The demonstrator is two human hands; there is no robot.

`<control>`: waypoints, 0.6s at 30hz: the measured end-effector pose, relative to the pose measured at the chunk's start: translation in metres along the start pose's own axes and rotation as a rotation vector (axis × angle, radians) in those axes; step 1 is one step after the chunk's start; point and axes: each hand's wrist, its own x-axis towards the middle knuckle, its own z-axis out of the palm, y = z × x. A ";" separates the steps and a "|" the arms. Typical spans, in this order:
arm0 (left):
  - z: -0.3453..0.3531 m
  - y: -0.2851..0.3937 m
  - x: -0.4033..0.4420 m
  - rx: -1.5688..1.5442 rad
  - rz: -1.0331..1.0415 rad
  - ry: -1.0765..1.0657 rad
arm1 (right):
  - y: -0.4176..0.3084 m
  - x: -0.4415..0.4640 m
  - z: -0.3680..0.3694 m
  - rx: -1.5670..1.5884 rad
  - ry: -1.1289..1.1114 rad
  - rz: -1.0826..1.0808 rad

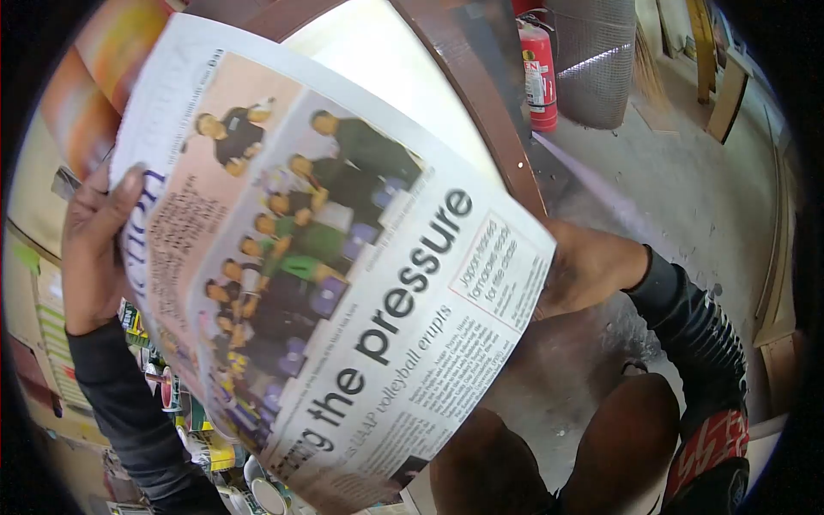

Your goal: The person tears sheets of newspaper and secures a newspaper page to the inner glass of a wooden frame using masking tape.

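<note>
A printed newspaper point(343, 283) spreads tilted across the middle of the view, showing a large group photo and the headline words "the pressure". My left hand point(99, 240) is closed on its left edge, thumb on the front and fingers behind. At the right edge, my right hand point(584, 266) reaches behind the sheet and meets it; the paper hides its fingers. Behind the newspaper lies a white panel point(365, 43) in a dark brown frame point(481, 94), partly covered.
A red fire extinguisher point(539, 77) stands on the concrete floor beside a grey mesh-like roll point(592, 64) and broom bristles point(652, 69). Wood pieces point(730, 94) lean at the far right. Several paint cans point(210, 451) crowd the lower left. My knees point(618, 438) show below.
</note>
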 end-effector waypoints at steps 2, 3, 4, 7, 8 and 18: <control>0.002 0.016 -0.017 0.061 0.060 0.074 | 0.009 0.000 0.004 0.018 0.089 -0.220; -0.003 0.022 -0.025 0.106 0.061 0.080 | 0.017 0.004 0.004 -0.003 0.097 -0.313; -0.008 0.028 -0.035 0.152 0.062 0.086 | 0.025 0.007 0.004 -0.024 0.108 -0.406; -0.019 0.043 -0.072 0.238 0.089 0.113 | 0.014 0.006 0.017 -0.267 0.339 -0.412; -0.022 0.047 -0.088 0.263 0.081 0.113 | 0.008 0.006 0.024 -0.296 0.318 -0.424; -0.049 0.143 -0.256 0.474 0.041 0.386 | -0.038 0.030 0.092 -0.443 0.124 -0.837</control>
